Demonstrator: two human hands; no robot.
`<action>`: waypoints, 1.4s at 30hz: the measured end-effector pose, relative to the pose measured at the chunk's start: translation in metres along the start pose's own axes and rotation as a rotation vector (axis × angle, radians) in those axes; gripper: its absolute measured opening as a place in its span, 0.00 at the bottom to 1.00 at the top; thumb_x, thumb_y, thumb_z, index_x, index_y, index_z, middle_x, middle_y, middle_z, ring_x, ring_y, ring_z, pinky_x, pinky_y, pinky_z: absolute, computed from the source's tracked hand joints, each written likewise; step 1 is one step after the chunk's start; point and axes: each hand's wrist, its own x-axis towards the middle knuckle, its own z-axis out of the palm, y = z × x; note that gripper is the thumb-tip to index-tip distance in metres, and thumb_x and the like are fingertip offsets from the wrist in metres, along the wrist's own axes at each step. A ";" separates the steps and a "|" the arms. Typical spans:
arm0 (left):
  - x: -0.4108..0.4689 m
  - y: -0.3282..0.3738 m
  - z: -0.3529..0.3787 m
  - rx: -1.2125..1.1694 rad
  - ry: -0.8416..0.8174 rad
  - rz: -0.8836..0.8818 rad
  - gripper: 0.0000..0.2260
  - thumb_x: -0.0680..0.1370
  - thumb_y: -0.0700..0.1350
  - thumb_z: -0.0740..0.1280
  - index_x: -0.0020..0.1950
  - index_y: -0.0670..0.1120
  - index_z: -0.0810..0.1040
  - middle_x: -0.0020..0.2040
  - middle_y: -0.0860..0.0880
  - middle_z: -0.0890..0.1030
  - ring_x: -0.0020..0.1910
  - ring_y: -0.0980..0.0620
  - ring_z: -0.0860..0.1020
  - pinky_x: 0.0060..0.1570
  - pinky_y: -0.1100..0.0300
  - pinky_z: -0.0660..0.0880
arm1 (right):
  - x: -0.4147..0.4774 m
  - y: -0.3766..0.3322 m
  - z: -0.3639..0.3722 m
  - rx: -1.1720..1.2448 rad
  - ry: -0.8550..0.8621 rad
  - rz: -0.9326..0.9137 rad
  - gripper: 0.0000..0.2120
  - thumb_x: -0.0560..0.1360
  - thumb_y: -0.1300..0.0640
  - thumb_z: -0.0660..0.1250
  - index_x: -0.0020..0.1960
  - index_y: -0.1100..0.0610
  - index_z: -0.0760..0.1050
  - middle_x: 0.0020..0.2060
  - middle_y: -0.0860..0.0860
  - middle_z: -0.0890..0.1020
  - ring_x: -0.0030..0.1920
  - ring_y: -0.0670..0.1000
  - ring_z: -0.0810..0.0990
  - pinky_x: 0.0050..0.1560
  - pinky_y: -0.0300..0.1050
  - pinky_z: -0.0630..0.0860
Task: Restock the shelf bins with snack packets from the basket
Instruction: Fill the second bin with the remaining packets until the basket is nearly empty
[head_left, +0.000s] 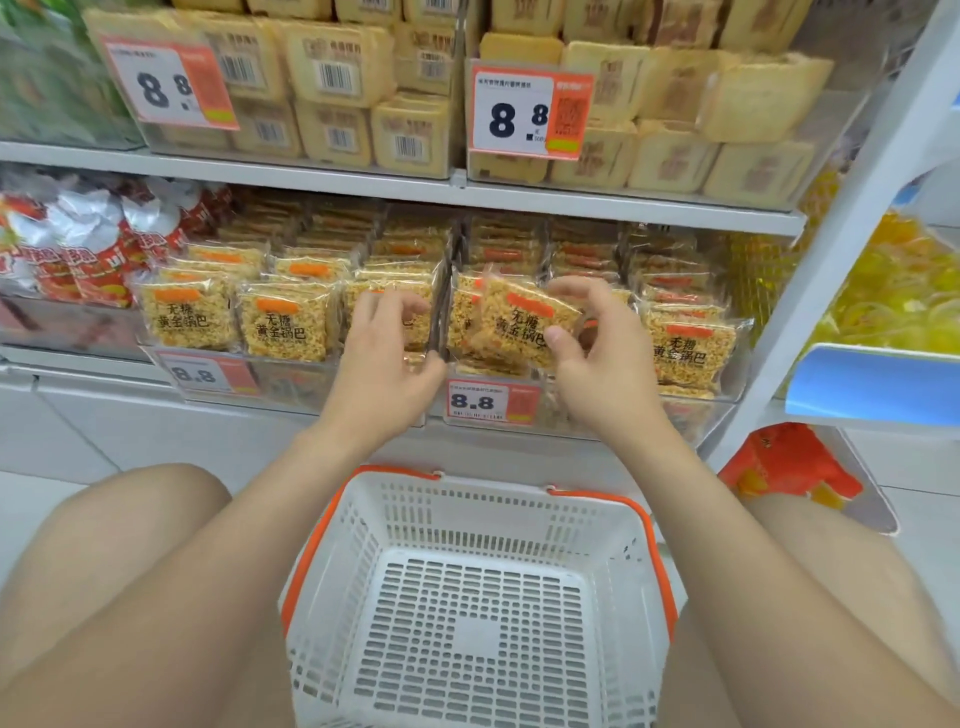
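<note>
Basket (478, 597): white perforated plastic with orange handles, lower centre of the frame, on the floor between the person's bare knees; no packets visible inside.

Right hand (587, 353): centre of the frame, just right of the middle. Thumb and fingers pinch a snack packet (519, 325), a clear wrapper over a yellow puffed-rice square with an orange label and dark printed characters. The packet is tilted, held at the front of the right-hand bin (717, 410) of the lower shelf, touching the packets standing behind it.

Left hand (387, 353): centre of the frame, just left of the middle, fingers loosely curled and partly spread over the front packets at the right end of the left-hand bin (291, 382), beside the divider between the two bins. Whether it grips a packet cannot be told.

Lower shelf bins: clear plastic, both filled with upright rows of the same yellow packets; each front carries a price tag (491, 402) reading 8.8.

Upper shelf (363, 182): across the top of the frame, clear bins stacked with pale square wrapped cakes (337, 67), with two larger 8.8 tags.

Left edge, middle: red-and-silver snack bags (78, 244).

Right edge: yellow wrapped goods (893, 291) on an adjoining rack; an orange bag (784, 467) on the floor below.
</note>
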 end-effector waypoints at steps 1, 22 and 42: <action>0.001 -0.001 0.002 0.026 -0.023 -0.032 0.23 0.73 0.40 0.73 0.66 0.49 0.72 0.61 0.52 0.68 0.52 0.55 0.72 0.59 0.55 0.73 | 0.003 0.002 0.002 -0.027 0.026 -0.015 0.18 0.80 0.63 0.70 0.66 0.47 0.76 0.44 0.36 0.76 0.41 0.43 0.76 0.46 0.41 0.76; -0.004 0.008 0.019 0.363 0.001 0.254 0.26 0.78 0.44 0.71 0.76 0.47 0.69 0.72 0.44 0.66 0.60 0.44 0.74 0.54 0.50 0.76 | 0.003 0.020 0.051 -0.518 0.064 -0.305 0.24 0.75 0.70 0.72 0.69 0.55 0.78 0.64 0.56 0.74 0.60 0.57 0.75 0.56 0.56 0.78; -0.036 0.063 0.047 -0.791 -0.158 -1.017 0.15 0.79 0.49 0.74 0.54 0.45 0.70 0.54 0.44 0.75 0.50 0.45 0.78 0.53 0.50 0.79 | -0.036 0.033 0.000 0.519 0.560 0.979 0.31 0.77 0.52 0.74 0.71 0.56 0.59 0.71 0.55 0.65 0.57 0.53 0.74 0.57 0.49 0.72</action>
